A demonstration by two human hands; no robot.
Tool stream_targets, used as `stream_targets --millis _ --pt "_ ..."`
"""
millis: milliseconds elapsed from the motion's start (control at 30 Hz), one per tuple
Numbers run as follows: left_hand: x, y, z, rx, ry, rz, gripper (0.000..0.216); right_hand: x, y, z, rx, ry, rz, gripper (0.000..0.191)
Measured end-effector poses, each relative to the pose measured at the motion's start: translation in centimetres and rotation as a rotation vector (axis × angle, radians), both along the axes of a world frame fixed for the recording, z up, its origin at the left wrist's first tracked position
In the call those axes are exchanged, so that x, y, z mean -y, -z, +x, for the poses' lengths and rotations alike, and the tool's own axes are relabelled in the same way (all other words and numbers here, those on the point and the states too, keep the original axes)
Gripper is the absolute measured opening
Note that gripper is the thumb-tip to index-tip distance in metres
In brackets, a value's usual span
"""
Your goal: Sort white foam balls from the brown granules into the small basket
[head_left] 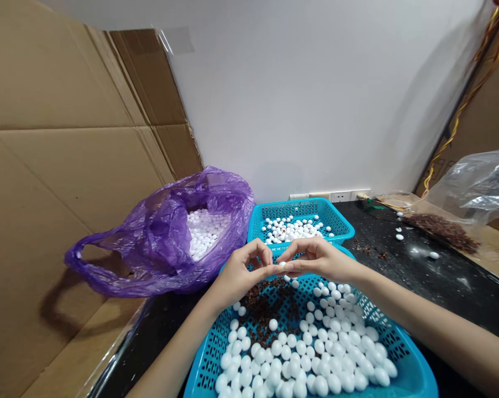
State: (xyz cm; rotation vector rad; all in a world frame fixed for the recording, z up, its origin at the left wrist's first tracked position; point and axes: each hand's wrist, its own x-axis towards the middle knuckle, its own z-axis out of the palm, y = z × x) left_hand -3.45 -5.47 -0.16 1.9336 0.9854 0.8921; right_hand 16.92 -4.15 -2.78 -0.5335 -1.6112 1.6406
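White ball (281,266), small and roundish with no clear long axis, sits pinched between the fingertips of both hands, above the far rim of the near basket.

Cardboard sheets (67,166) stand along the 9 o'clock side. The black counter (440,276) runs from the middle out to 3 o'clock. A purple bag (162,237) at 10 o'clock lies open, with more white balls inside. The near basket (203,365) at 6 o'clock holds many white balls and a patch of brown husks (269,304). A far basket (340,221) at 12 o'clock holds fewer balls. A clear bag (477,185) lies at 2 o'clock.

The left hand (243,273) has the ball at its 3 o'clock, and the right hand (315,260) has it at its 9 o'clock. Each grip is closed on it, thumb and forefinger touching it, and neither hand is nearer.
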Motion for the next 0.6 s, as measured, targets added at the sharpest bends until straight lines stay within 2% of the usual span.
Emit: stream_targets --millis 200,433,600 --pt "-0.08 0.19 -0.11 -0.007 -0.004 0.03 0.024 0.15 -0.25 -0.1 -0.025 -0.009 -0.018 0.017" --pt "-0.27 0.69 -0.37 0.116 -0.011 0.12 0.025 0.23 -0.74 -0.13 -0.054 0.026 0.013 0.014" --pt "-0.05 0.66 -0.32 0.089 -0.023 0.162 0.02 0.03 -0.42 0.04 -0.042 0.02 0.035 0.014"
